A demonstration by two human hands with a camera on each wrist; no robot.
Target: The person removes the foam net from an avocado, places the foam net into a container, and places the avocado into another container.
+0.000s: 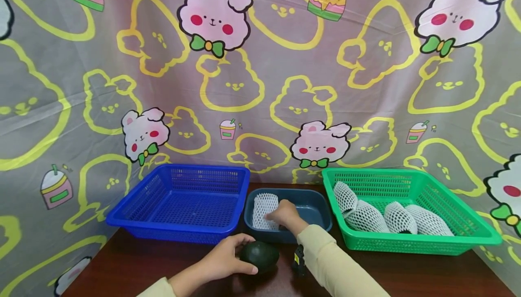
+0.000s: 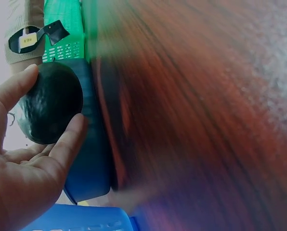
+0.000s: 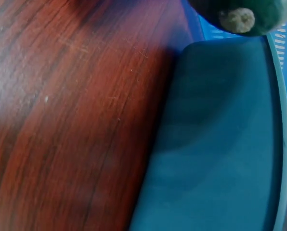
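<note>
Cautiously, I watch left hand grip dark fruit by front edge of tub; smooth rind may slip. Right hand at foam net: hold unclear; tugging may tear it.

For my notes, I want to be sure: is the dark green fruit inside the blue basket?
No, the left hand holds the dark green fruit outside the blue basket, in front of the dark blue tub.

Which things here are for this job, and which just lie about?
Likely job:
dark green oval fruit
white foam net at right hand
dark blue plastic tray
green plastic basket of similar nets

Apparently incidental:
blue plastic basket
cartoon-print cloth
</note>
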